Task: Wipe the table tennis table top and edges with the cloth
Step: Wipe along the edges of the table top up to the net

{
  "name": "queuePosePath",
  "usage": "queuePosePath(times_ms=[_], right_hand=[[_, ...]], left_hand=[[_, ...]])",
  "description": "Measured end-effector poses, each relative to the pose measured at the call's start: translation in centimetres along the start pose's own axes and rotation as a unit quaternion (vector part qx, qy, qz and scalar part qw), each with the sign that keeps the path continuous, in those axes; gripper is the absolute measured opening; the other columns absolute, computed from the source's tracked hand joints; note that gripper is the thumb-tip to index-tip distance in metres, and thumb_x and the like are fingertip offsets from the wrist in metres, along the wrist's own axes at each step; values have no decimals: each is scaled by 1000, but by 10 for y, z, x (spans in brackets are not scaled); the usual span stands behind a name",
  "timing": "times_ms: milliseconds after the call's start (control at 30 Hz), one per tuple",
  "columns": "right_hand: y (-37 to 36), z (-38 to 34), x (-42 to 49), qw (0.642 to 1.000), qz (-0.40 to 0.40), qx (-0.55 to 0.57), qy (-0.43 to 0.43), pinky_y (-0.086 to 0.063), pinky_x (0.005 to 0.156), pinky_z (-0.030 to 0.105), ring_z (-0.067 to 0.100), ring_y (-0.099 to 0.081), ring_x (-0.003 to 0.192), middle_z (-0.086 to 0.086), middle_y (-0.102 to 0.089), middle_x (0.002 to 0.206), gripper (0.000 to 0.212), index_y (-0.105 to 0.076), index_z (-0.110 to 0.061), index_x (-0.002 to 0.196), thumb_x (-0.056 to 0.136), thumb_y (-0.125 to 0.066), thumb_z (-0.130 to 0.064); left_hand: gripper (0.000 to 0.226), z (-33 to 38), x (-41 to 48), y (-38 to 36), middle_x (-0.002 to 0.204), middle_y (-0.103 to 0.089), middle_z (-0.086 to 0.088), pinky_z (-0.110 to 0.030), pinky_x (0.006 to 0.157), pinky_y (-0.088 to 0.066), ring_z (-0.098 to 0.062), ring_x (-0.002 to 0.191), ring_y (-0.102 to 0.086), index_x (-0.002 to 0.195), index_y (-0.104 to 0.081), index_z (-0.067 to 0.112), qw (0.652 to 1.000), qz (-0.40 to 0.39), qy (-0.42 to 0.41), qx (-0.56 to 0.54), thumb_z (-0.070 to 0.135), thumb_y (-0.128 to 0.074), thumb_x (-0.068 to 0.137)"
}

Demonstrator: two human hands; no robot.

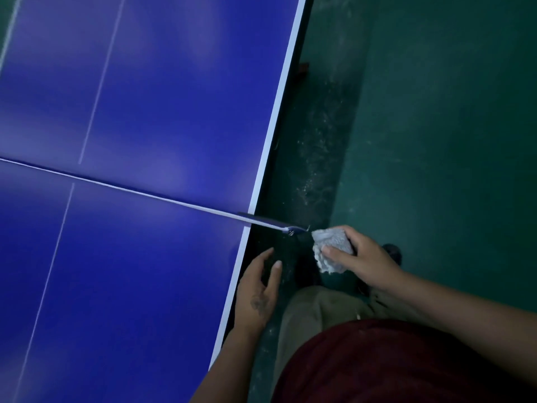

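Right hand (364, 261) grips the crumpled white rag cloth (331, 251) off the blue table tennis table's (162, 117) right side edge, beside the net clamp (279, 223) — soft, light, bunches easily, hold it wadded — left hand (258, 289) loose, holding nothing.

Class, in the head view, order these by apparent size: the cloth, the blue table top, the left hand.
Largest to smallest: blue table top; left hand; cloth, though the right hand covers part of it.
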State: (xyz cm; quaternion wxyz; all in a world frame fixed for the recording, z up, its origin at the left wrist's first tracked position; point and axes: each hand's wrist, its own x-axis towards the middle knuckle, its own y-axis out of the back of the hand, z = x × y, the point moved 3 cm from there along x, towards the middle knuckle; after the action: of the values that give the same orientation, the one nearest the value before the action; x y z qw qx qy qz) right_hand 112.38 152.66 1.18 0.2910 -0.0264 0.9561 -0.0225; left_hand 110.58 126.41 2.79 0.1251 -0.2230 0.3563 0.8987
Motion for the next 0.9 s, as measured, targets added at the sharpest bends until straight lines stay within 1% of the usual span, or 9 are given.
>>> queuePosePath(times_ms=[100,200,267,367,467,633,767,833,900], right_hand=[[38,-8,-5,1000,3,8,16,-58,80,23,5,-77,101,-17,-79,113,53,-67,-57,112,71,-71,-90],[64,-13,-2,999,14,15,26,-57,83,28,5,-77,98,-16,-79,109,59,-70,-47,111,72,-68,-91],[73,-17,2,999,22,17,25,-58,84,32,6,-77,96,-16,-79,106,58,-70,-39,111,74,-69,-84],[74,-21,11,999,17,21,19,-57,83,30,6,-77,95,-16,-80,103,46,-69,-36,112,86,-71,-74],[72,-27,19,999,-3,37,-3,-57,79,24,8,-77,96,-14,-80,103,43,-69,-32,114,85,-68,-64],[71,-39,42,998,-27,50,-33,-54,72,14,5,-77,91,-14,-80,99,39,-71,-26,112,87,-71,-55],[75,-52,72,998,-19,28,-59,-52,73,10,0,-75,93,-16,-79,102,43,-70,-25,117,85,-71,-55],[78,-58,88,996,-27,-4,-81,-52,77,14,0,-75,96,-19,-79,105,46,-69,-30,116,83,-71,-62],[78,-59,101,993,-38,-40,-106,-53,82,23,2,-75,97,-19,-78,105,47,-69,-34,114,82,-70,-67]], left_hand=[[52,39,-14,-14,134,-70,22,-36,109,-56,1,125,-66,144,-64,36,999,-16,-39,-18,61,-61,99],[36,77,-17,-21,121,-75,22,-24,100,-58,-2,115,-72,137,-66,44,995,-17,-92,-20,51,-65,101],[29,98,-12,-16,111,-77,22,-14,89,-56,-2,105,-74,133,-68,46,992,15,-127,-6,46,-67,103],[27,119,8,4,101,-77,20,-10,81,-51,-4,95,-75,129,-71,41,986,91,-142,-4,45,-68,103],[28,130,36,23,104,-79,18,-9,84,-50,-5,101,-76,128,-72,37,985,112,-132,-18,45,-68,102],[24,143,106,45,105,-79,15,-8,85,-49,-4,101,-73,125,-72,40,983,123,-130,-39,46,-68,102],[21,139,180,51,105,-74,28,-5,83,-47,5,100,-70,126,-71,36,987,97,-125,-20,39,-68,105],[25,130,219,51,107,-73,28,-11,91,-51,5,105,-69,131,-70,30,992,58,-114,-6,37,-68,106],[33,120,256,53,118,-74,18,-24,104,-52,-4,116,-67,136,-68,23,993,37,-111,15,36,-69,106]])
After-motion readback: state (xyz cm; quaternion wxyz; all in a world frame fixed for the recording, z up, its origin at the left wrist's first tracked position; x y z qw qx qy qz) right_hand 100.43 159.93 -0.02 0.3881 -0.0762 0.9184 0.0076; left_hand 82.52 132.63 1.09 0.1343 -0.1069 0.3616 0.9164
